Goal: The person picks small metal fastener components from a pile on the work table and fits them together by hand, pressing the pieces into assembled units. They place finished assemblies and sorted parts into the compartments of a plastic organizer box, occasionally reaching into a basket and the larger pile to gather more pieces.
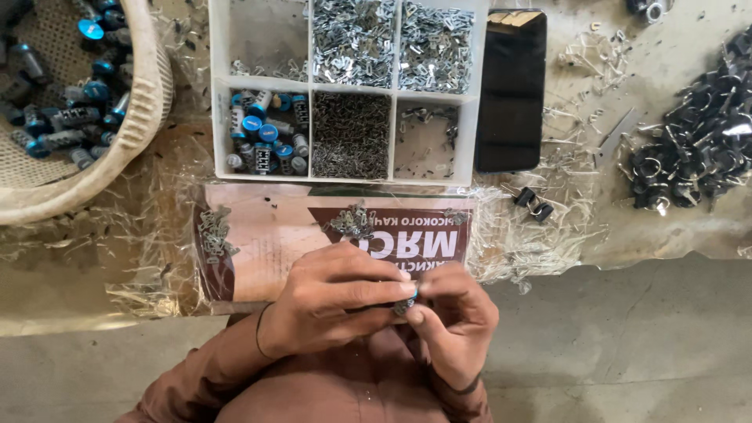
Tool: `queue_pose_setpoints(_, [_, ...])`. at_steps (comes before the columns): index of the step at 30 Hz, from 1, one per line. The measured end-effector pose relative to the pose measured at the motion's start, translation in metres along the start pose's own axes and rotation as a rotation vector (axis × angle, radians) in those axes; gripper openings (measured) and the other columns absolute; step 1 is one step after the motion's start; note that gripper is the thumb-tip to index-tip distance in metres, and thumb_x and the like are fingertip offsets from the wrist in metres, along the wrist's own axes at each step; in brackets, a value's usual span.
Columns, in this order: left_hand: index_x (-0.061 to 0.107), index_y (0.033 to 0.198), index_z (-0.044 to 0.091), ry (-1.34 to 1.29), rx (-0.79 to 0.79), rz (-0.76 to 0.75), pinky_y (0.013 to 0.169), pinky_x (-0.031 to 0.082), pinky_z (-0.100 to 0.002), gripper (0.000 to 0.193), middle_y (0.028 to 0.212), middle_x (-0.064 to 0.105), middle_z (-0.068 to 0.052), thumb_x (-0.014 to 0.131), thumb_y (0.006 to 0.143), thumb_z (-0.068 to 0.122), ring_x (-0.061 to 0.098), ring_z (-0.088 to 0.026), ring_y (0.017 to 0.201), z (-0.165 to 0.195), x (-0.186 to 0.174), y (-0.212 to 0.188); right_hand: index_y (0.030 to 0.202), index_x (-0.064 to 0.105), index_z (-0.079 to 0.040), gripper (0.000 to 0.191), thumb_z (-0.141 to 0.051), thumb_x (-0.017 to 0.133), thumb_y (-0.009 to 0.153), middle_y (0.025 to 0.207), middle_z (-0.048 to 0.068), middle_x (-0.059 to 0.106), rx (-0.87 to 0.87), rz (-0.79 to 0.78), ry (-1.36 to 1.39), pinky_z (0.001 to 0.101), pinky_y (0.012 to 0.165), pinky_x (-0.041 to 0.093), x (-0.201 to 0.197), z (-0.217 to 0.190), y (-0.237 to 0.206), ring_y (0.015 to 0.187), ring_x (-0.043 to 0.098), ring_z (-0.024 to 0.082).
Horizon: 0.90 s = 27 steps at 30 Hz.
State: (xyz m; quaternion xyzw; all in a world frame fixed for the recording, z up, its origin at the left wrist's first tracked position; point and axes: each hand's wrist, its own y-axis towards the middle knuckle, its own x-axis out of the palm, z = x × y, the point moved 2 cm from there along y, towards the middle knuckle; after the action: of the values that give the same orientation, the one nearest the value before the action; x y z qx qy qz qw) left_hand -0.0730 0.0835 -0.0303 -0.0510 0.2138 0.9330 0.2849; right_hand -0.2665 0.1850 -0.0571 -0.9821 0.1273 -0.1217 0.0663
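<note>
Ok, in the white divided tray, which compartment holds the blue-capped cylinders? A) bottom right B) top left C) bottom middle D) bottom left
D: the blue-capped cylinders sit in the bottom-left compartment of the white divided tray; in the bottom row, the middle compartment holds fine dark metal bits and the right one only a few scattered pieces.

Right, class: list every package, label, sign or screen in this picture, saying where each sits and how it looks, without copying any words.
Phone: right of the white compartment tray, flat black rectangle, screen dark.
Printed sheet: under clear plastic just beyond both hands, pale pink with a dark red banner and white lettering.
No signs or other labels show.
</note>
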Motion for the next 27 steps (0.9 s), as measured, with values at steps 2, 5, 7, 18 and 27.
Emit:
queue_pose_setpoints(2, [0.075, 0.118, 0.008, -0.068, -0.054, 0.034, 0.083, 0.058, -0.034, 0.038, 0.115, 0.073, -0.008, 0.086, 0.082, 0.008, 0.073, -0.023, 0.095, -0.001, -0.007, -0.004, 0.099, 0.070, 0.000, 0.014, -0.003, 0.079, 0.088, 0.100, 0.012, 0.065, 0.056, -0.063, 0.094, 0.0268, 0.078, 0.051, 0.005, 0.005, 0.001, 0.087, 0.062, 0.017])
queue_pose_setpoints(5, [0.074, 0.116, 0.006, -0.076, -0.117, 0.143, 0.089, 0.062, -0.034, 0.039, 0.117, 0.073, -0.010, 0.089, 0.080, 0.008, 0.075, -0.023, 0.102, -0.003, -0.025, -0.012, 0.109, 0.069, -0.009, 0.029, -0.015, 0.088, 0.088, 0.105, 0.004, 0.066, -0.440, 0.028, -0.857, 0.0256, 0.082, 0.055, 0.025, 0.006, 0.000, 0.092, 0.067, 0.017])
queue_pose_setpoints(7, [0.074, 0.114, 0.006, -0.013, -0.152, 0.219, 0.090, 0.062, -0.034, 0.040, 0.117, 0.073, -0.010, 0.090, 0.078, 0.007, 0.075, -0.023, 0.105, -0.003, -0.037, -0.018, 0.118, 0.070, -0.008, 0.037, -0.017, 0.085, 0.085, 0.108, 0.007, 0.064, -0.537, -0.085, -1.101, 0.0331, 0.081, 0.052, 0.039, 0.010, 0.002, 0.092, 0.062, 0.023])
queue_pose_setpoints(18, [0.074, 0.110, 0.007, 0.045, -0.148, 0.217, 0.087, 0.061, -0.034, 0.038, 0.111, 0.073, -0.008, 0.089, 0.075, 0.006, 0.074, -0.023, 0.101, -0.003, -0.032, -0.022, 0.104, 0.077, -0.013, 0.022, -0.013, 0.084, 0.083, 0.102, 0.000, 0.069, -0.836, -0.406, -0.950, 0.0348, 0.076, 0.051, 0.026, 0.015, 0.011, 0.089, 0.063, 0.019])
queue_pose_setpoints(27, [0.076, 0.114, 0.010, -0.032, -0.133, 0.112, 0.080, 0.060, -0.031, 0.036, 0.112, 0.075, -0.006, 0.087, 0.080, 0.009, 0.074, -0.020, 0.093, -0.002, -0.011, -0.017, 0.097, 0.073, 0.000, 0.023, 0.011, 0.081, 0.078, 0.092, 0.012, 0.072, -0.466, 0.049, -0.725, 0.0282, 0.065, 0.052, 0.018, -0.007, 0.011, 0.071, 0.064, 0.019])
